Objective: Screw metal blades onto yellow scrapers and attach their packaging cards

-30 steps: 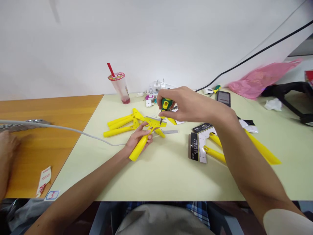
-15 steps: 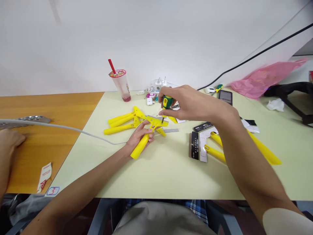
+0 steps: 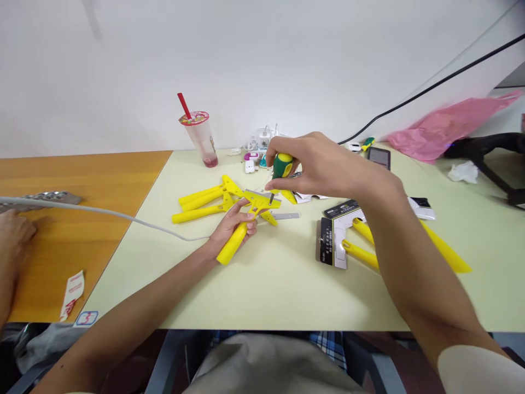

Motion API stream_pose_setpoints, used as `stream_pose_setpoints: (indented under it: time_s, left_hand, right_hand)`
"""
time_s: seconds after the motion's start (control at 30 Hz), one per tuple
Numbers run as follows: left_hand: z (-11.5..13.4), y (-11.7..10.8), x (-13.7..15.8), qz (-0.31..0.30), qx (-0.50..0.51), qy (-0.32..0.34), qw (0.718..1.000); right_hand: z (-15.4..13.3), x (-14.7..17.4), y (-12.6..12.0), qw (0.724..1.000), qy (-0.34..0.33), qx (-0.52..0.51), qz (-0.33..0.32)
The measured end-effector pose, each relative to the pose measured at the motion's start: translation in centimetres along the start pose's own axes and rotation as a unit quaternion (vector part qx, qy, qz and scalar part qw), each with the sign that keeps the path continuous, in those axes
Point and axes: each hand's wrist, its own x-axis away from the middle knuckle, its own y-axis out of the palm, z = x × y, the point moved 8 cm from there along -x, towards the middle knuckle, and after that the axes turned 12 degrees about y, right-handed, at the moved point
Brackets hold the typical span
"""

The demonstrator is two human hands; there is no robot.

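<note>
My left hand is wrapped round a yellow plastic scraper, its handle slanting down to the left and its head up to the right. Between the fingers of my right hand is a green and yellow screwdriver, held upright. Its tip meets the scraper's head near the right end; any screw there is too small to make out. Several more yellow scrapers lie just behind my left hand. A flat metal blade sticks out to the right beside the held scraper.
Packaged yellow tools with black and white cards lie under my right forearm. A cup with a red straw, chargers, a phone and a pink bag stand farther back. Another person's hand rests at left near a grey cable.
The screwdriver's handle has turned a little in my right fingers, its tip still at the scraper's head. My left hand keeps its hold. The whole view has shifted slightly.
</note>
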Motion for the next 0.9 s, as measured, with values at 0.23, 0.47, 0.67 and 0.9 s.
stream_pose_setpoints:
  time_s: [0.23, 0.47, 0.67, 0.9]
  left_hand:
    - [0.08, 0.30, 0.18, -0.002, 0.003, -0.007, 1.000]
    - [0.24, 0.36, 0.29, 0.009, 0.001, -0.008, 1.000]
    - [0.23, 0.49, 0.36, 0.008, -0.007, -0.008, 1.000]
    - [0.26, 0.43, 0.36, 0.012, 0.008, -0.016, 1.000]
  right_hand:
    - [-0.15, 0.11, 0.35, 0.999, -0.029, 0.018, 0.007]
    - [-0.78, 0.18, 0.30, 0.999, -0.045, -0.005, -0.001]
    - [-0.64, 0.01, 0.24, 1.000, -0.026, 0.006, -0.002]
    - [-0.89, 0.51, 0.71, 0.998, -0.056, -0.008, -0.037]
